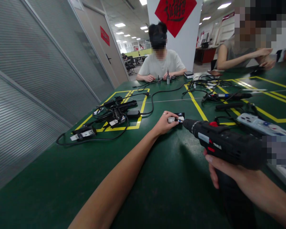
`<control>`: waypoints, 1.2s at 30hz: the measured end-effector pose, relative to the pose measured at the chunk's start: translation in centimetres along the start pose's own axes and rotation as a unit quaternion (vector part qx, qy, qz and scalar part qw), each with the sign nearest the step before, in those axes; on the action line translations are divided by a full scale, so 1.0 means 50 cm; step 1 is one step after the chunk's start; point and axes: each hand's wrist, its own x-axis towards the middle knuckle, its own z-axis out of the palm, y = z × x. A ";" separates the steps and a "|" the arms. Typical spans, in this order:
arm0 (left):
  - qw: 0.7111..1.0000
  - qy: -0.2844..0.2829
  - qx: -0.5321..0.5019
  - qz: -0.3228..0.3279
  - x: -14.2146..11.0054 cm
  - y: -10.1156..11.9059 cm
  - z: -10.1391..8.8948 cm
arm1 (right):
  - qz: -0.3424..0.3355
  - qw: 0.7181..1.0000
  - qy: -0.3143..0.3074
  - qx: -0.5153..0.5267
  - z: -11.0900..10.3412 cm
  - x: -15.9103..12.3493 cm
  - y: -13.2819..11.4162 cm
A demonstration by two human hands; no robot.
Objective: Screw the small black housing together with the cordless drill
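Note:
My right hand [228, 165] is wrapped round the grip of a black cordless drill [226, 143] with red accents. Its chuck points left, toward my left hand [165, 123]. The fingers of that hand are closed on a small white piece [171, 120] at the table's middle. Just behind and beside the piece lies a dark, flat, shiny square [181, 114]. The drill's tip comes close to the white piece; whether they touch, I cannot tell. What exactly the piece is stays too small to make out.
On the green table [85, 181], black cables and adapters [116, 114] lie left within yellow tape. More cables and a soldering-iron-like tool [233, 96] lie right, near a power strip [257, 122]. One person [162, 62] sits opposite, another [238, 51] at the far right.

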 end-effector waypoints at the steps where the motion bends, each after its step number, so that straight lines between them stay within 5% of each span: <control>1: 1.000 0.000 0.000 0.001 0.000 0.000 0.000 | -0.002 1.000 -0.004 -0.011 -0.001 0.000 0.002; 18: 1.000 -0.003 0.006 0.004 0.001 0.004 -0.001 | 0.008 1.000 0.028 -0.013 0.007 -0.001 -0.005; 36: 1.000 -0.007 0.002 -0.001 -0.002 0.007 -0.003 | 0.017 1.000 -0.003 -0.014 -0.005 0.003 0.015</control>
